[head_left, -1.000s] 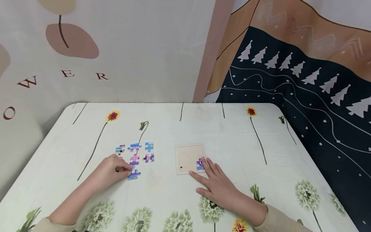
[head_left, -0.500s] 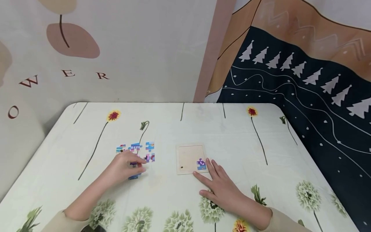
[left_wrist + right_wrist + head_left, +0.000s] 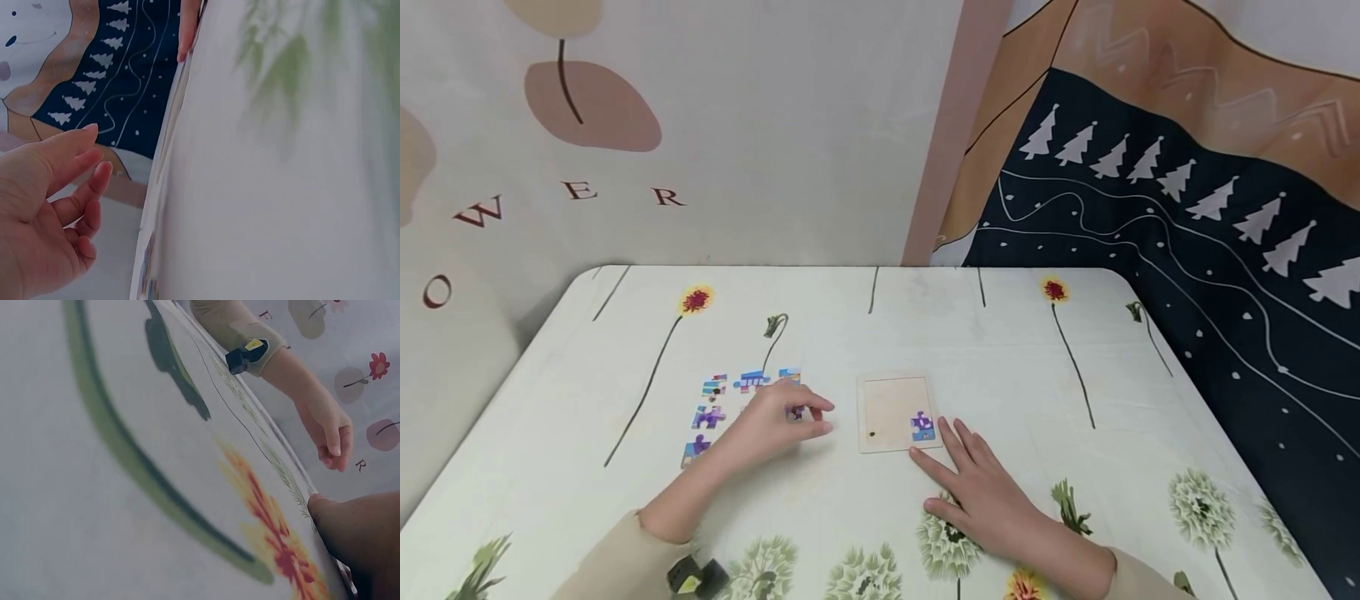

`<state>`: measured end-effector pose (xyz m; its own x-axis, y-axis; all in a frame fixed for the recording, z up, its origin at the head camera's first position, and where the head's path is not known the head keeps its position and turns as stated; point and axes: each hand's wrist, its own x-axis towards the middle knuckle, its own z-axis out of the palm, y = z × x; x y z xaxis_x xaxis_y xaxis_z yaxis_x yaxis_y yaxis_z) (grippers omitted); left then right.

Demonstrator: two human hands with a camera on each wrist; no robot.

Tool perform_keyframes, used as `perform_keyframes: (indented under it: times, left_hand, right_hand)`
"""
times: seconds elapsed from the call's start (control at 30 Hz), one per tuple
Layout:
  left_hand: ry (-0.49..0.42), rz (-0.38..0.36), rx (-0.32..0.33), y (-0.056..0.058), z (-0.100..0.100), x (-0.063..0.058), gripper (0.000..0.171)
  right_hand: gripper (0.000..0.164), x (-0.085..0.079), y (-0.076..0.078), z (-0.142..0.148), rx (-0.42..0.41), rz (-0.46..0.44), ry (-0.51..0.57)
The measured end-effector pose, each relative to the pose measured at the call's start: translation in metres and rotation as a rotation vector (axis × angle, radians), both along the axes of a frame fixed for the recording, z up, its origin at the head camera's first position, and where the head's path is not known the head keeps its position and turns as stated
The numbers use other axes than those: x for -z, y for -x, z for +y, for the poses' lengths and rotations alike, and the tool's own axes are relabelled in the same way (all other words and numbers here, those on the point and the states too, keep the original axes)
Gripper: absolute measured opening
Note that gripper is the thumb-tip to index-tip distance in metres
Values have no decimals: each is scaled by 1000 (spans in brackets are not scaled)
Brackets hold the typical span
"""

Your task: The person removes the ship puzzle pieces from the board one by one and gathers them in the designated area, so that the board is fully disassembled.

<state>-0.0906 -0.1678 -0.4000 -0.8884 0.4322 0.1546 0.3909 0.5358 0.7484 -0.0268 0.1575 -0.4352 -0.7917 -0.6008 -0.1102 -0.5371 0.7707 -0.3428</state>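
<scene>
My left hand (image 3: 775, 421) hovers between the puzzle pieces and a square wooden puzzle tray (image 3: 895, 404). Its thumb and forefinger stand apart, with nothing visible between them; in the left wrist view the fingers curl loosely. Colourful jigsaw pieces lie in rough rows to the left, among them a purple piece (image 3: 708, 417) and a blue one (image 3: 751, 381). The hand and forearm hide some of them. One purple-and-blue piece (image 3: 922, 426) sits in the tray's lower right corner. With fingers spread, my right hand (image 3: 988, 492) rests at that corner of the tray.
A white tablecloth (image 3: 985, 358) printed with flowers covers the table. Behind it hangs a pale printed cloth (image 3: 775, 150), and a dark cloth with white trees (image 3: 1090, 208) stands at the right. A black device (image 3: 696, 577) is strapped near my left wrist.
My left hand has moved right, away from the lower pieces and towards the tray, its thumb and forefinger spreading apart. The right hand has slid slightly off the tray's corner, uncovering the piece there.
</scene>
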Motion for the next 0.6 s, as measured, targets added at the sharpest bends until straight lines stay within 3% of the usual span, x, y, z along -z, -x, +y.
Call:
perform_keyframes:
  times: [0.2, 0.6]
  left_hand:
    - [-2, -30, 38, 9, 24, 1, 22]
    - [-67, -101, 115, 25, 61, 15, 22]
  right_hand:
    - [62, 2, -1, 1, 4, 13, -5]
    - [62, 2, 0, 1, -15, 38, -23]
